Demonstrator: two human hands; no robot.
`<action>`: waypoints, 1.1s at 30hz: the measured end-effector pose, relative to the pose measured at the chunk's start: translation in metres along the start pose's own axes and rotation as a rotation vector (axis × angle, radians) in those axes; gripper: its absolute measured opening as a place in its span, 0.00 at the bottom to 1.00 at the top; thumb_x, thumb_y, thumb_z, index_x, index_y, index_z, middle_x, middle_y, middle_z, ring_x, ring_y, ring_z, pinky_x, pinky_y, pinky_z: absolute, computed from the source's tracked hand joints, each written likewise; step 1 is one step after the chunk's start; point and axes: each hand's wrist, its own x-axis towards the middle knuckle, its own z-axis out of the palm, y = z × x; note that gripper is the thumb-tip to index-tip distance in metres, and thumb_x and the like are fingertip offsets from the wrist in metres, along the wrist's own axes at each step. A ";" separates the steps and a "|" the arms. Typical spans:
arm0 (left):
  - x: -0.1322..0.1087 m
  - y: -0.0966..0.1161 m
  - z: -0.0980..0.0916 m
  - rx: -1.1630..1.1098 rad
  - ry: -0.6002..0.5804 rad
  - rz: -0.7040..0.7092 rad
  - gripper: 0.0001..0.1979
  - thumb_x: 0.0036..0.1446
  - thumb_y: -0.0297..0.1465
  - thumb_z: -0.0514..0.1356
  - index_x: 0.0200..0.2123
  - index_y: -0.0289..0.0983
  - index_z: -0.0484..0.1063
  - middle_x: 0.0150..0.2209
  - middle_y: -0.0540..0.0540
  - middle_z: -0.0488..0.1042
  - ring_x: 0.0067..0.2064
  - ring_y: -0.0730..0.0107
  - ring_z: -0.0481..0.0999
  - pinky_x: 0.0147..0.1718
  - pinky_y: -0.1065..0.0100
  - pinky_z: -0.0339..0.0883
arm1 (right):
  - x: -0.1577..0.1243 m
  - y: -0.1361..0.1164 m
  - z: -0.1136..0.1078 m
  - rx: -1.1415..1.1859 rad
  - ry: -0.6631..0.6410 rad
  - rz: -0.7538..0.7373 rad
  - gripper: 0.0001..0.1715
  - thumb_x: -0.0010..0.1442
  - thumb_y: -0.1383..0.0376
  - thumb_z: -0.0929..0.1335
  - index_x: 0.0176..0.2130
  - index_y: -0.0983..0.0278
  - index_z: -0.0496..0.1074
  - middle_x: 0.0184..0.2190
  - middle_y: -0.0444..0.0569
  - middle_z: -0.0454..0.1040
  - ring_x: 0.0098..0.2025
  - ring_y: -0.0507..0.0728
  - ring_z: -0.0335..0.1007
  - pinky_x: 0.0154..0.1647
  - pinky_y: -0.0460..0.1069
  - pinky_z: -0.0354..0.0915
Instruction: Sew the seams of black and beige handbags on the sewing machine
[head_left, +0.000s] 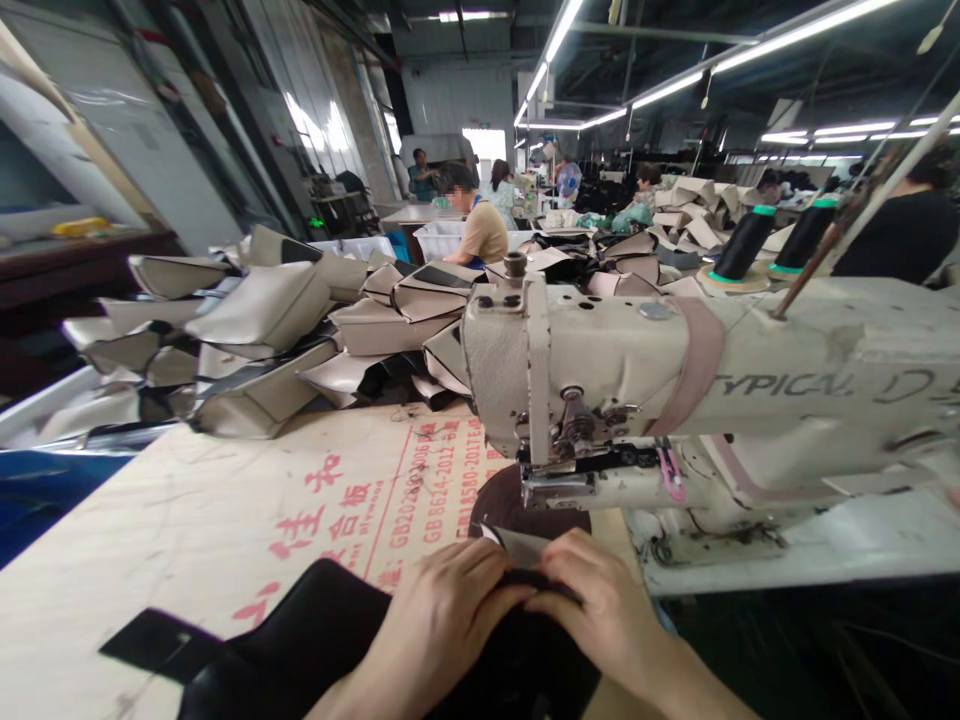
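My left hand (442,625) and my right hand (600,600) pinch the top edge of a black leather bag panel (300,640) at the bottom of the view. Both hands fold that edge over a small pale lining strip (521,545). A flat black leather piece (157,645) lies at the panel's left side on the printed plywood tabletop (225,520). Just above my hands stands the cream sewing machine (600,390), its presser foot (562,480) a short way beyond my fingers. A round dark brown pad (517,505) lies beneath the needle area.
Piles of beige and black bag panels (255,325) fill the table beyond the machine. Black thread cones (742,245) stand at the back right. A co-worker (480,225) sits among white bins, and other people work farther off under strip lights.
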 end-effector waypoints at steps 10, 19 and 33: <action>0.024 -0.003 0.004 -0.351 -0.134 -0.364 0.19 0.56 0.40 0.50 0.18 0.35 0.63 0.20 0.53 0.60 0.25 0.75 0.60 0.24 0.73 0.52 | 0.011 0.004 -0.004 0.155 -0.062 -0.033 0.14 0.59 0.61 0.66 0.24 0.65 0.67 0.25 0.44 0.67 0.32 0.50 0.63 0.33 0.45 0.58; 0.024 -0.011 0.010 -0.427 -0.062 -0.480 0.21 0.52 0.44 0.52 0.19 0.34 0.70 0.18 0.52 0.63 0.24 0.74 0.61 0.23 0.72 0.52 | 0.008 -0.008 -0.001 0.070 0.004 0.099 0.12 0.57 0.70 0.67 0.42 0.62 0.65 0.36 0.44 0.67 0.38 0.52 0.63 0.39 0.46 0.61; -0.008 0.001 -0.014 -0.180 0.036 -0.026 0.15 0.61 0.30 0.49 0.49 0.44 0.69 0.43 0.48 0.73 0.43 0.70 0.72 0.45 0.68 0.66 | 0.006 -0.008 0.005 -0.073 0.104 -0.024 0.05 0.63 0.69 0.61 0.37 0.63 0.66 0.33 0.45 0.68 0.37 0.53 0.64 0.37 0.47 0.60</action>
